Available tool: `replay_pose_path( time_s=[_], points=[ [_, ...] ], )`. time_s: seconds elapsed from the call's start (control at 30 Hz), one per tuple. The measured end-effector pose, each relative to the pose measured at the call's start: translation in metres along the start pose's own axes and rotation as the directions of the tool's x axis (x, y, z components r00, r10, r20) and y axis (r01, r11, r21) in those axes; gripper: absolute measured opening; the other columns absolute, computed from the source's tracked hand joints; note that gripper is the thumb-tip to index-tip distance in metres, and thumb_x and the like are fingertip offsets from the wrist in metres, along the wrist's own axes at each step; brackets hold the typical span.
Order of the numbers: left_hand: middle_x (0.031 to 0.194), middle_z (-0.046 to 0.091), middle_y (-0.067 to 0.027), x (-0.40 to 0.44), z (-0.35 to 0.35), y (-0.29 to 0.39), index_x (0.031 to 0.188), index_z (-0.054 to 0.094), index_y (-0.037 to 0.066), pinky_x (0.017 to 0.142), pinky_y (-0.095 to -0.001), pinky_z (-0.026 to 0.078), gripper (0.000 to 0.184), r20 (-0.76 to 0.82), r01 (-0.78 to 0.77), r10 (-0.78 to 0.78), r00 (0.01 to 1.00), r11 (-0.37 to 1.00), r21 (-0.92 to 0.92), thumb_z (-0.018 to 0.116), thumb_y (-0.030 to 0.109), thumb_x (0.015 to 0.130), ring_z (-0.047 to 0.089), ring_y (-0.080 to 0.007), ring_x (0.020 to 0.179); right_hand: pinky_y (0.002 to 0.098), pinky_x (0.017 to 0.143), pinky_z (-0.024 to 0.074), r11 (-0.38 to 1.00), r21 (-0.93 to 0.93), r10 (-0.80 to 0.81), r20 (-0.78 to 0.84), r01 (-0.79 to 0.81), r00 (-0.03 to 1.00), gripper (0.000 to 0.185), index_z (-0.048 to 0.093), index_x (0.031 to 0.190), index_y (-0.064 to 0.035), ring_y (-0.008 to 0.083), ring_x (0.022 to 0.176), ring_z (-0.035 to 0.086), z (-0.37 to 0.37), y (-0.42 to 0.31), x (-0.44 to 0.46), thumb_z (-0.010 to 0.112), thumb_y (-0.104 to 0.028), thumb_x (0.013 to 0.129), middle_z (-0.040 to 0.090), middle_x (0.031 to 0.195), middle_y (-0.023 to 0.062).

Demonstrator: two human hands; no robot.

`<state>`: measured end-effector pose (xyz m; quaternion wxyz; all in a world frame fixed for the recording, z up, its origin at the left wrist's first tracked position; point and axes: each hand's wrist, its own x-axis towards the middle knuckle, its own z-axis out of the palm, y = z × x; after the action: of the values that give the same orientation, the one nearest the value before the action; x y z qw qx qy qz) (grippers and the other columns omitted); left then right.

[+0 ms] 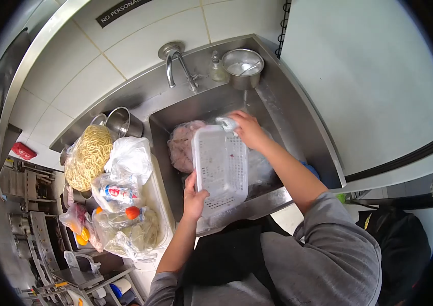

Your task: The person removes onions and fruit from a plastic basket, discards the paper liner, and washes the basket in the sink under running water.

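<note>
A white perforated plastic basket [221, 171] is tilted over the steel sink [163, 127]. My left hand [193, 198] grips its left long side, thumb on the rim. At the basket's far end, my right hand [246, 128] is closed round a crumpled whitish cloth or wad [226, 123], which touches the rim. A small dark red speck lies inside the basket. Behind it, in the sink, sits a clear bag of pinkish meat [180, 148]. More clear plastic [261, 166] shows to the basket's right, partly hidden by my right arm.
The faucet [171, 71], a soap bottle [217, 69] and a steel pot [243, 69] stand along the back ledge. On the left are bagged noodles [91, 158], a white bag [129, 159], other bagged food and a pale tray [159, 196]. A large white panel [364, 86] bounds the right.
</note>
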<state>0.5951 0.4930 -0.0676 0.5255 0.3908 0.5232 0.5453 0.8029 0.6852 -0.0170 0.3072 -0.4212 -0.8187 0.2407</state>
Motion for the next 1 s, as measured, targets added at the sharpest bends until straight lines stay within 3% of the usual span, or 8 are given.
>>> replay_pose_path(
  time_s=[0.1,0.2,0.33,0.4,0.47,0.7,0.83,1.0],
  points=[
    [0.126,0.039,-0.0113,0.0,0.004,0.015,0.139,0.043,0.009,0.105,-0.0323,0.032,0.081,0.043,-0.026,0.013,0.999,0.949,0.313,0.053,-0.008,0.06,0.042,-0.0245,0.121,0.0388,0.095,0.0413,0.969,0.219,-0.13,0.04,0.118,0.991,0.037,0.057,0.112,-0.0042,0.0309,0.111,0.052,0.003,-0.03,0.013,0.06,0.0,0.076,0.056,0.115,0.0125],
    [0.123,0.04,-0.0108,0.002,0.006,0.016,0.138,0.044,0.012,0.105,-0.0333,0.032,0.081,0.023,-0.047,0.044,0.999,0.98,0.191,0.053,-0.008,0.06,0.041,-0.0243,0.121,0.038,0.094,0.0434,0.952,0.236,-0.236,0.164,0.194,0.958,0.034,0.056,0.11,-0.0009,0.0316,0.109,0.054,-0.009,-0.051,0.031,0.06,0.0,0.076,0.057,0.113,0.0133],
    [0.123,0.039,-0.0107,0.004,-0.007,0.02,0.138,0.045,0.014,0.104,-0.0329,0.033,0.081,0.031,-0.088,0.084,0.996,0.986,0.142,0.053,-0.009,0.06,0.04,-0.0243,0.121,0.0412,0.089,0.0463,0.997,0.081,-0.019,0.175,0.005,0.984,0.036,0.058,0.112,-0.0073,0.032,0.103,0.058,-0.032,-0.009,0.008,0.061,-0.002,0.076,0.059,0.112,0.0118],
    [0.124,0.039,-0.0109,0.003,-0.001,0.027,0.137,0.046,0.015,0.104,-0.0326,0.033,0.082,0.065,-0.099,0.083,0.994,0.95,0.298,0.053,-0.01,0.059,0.04,-0.0245,0.121,0.041,0.091,0.0446,0.988,0.151,-0.054,0.163,0.029,0.985,0.041,0.059,0.114,-0.0097,0.0308,0.106,0.057,-0.023,-0.022,0.005,0.059,0.001,0.075,0.058,0.115,0.0096],
    [0.124,0.038,-0.0111,0.006,0.002,0.023,0.137,0.047,0.015,0.104,-0.0322,0.033,0.081,0.059,-0.095,0.081,0.995,0.951,0.295,0.053,-0.01,0.059,0.04,-0.0247,0.121,0.0367,0.094,0.0451,0.932,0.059,-0.357,-0.026,0.358,0.934,0.05,0.058,0.117,-0.0084,0.0306,0.111,0.055,-0.018,-0.059,0.012,0.054,0.008,0.07,0.056,0.118,0.0098],
    [0.123,0.038,-0.0128,0.0,-0.001,0.025,0.133,0.051,0.016,0.104,-0.0318,0.031,0.078,0.074,-0.124,0.106,0.992,0.942,0.311,0.054,-0.01,0.06,0.04,-0.0263,0.119,0.0377,0.1,0.0403,0.977,0.212,-0.018,0.092,-0.002,0.996,0.054,0.058,0.118,-0.0082,0.0314,0.116,0.051,-0.012,0.006,-0.012,0.052,0.01,0.067,0.055,0.122,0.0099],
    [0.12,0.039,-0.0127,0.003,0.008,0.03,0.133,0.052,0.016,0.104,-0.0316,0.031,0.078,0.077,-0.136,0.114,0.99,0.905,0.403,0.055,-0.01,0.06,0.042,-0.0262,0.116,0.0396,0.096,0.0419,0.923,-0.032,-0.385,-0.032,0.384,0.922,0.058,0.058,0.12,-0.0108,0.0315,0.115,0.052,-0.008,-0.051,0.001,0.055,0.01,0.066,0.056,0.122,0.0102],
    [0.118,0.041,-0.0131,0.003,0.007,0.031,0.132,0.053,0.017,0.103,-0.0314,0.032,0.076,0.051,-0.123,0.112,0.992,0.919,0.373,0.056,-0.009,0.06,0.042,-0.027,0.116,0.0423,0.097,0.0376,0.976,0.121,-0.169,-0.108,0.182,0.98,0.053,0.061,0.117,-0.0162,0.0286,0.113,0.053,0.007,-0.024,-0.011,0.059,0.004,0.068,0.056,0.123,0.0072]
  ],
)
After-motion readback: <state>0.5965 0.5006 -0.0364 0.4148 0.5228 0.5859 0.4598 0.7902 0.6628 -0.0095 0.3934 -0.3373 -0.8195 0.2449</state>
